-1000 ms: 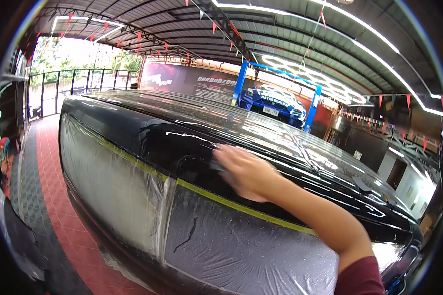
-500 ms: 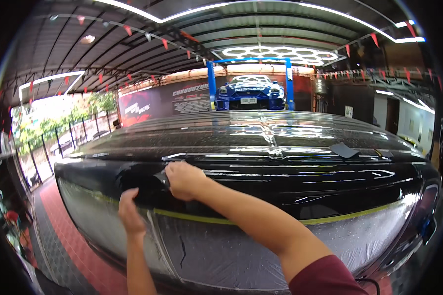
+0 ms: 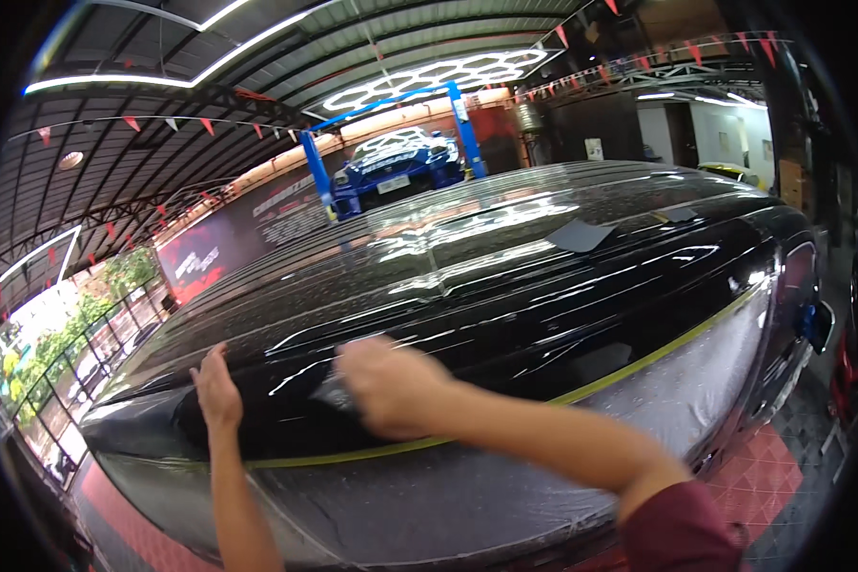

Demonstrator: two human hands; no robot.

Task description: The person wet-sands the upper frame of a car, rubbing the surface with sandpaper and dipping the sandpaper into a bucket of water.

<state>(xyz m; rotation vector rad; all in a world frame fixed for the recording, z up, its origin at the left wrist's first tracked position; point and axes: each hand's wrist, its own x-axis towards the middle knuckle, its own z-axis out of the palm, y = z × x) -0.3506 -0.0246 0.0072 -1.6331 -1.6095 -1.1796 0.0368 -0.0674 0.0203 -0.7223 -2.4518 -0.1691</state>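
Note:
A glossy black car body [image 3: 543,315] fills the view. Clear plastic sheeting [image 3: 505,477] covers its lower side, edged by a line of yellow tape [image 3: 639,357]. My left hand [image 3: 217,391] lies flat, fingers apart, on the black panel just above the tape. My right hand [image 3: 391,386] is blurred with motion on the same panel to the right. It seems to press a small grey pad [image 3: 334,391] against the paint. Its forearm and dark red sleeve [image 3: 682,529] come in from the lower right.
A dark flat square piece [image 3: 582,235] lies further up the car's surface. A blue car [image 3: 400,162] sits on a blue lift at the back. Red floor tiles [image 3: 782,467] lie at the lower right, and a railing [image 3: 57,391] with greenery stands at the left.
The view has swung to the right along the car. My right hand has slid across the black panel. My left hand came up and now rests flat on the panel.

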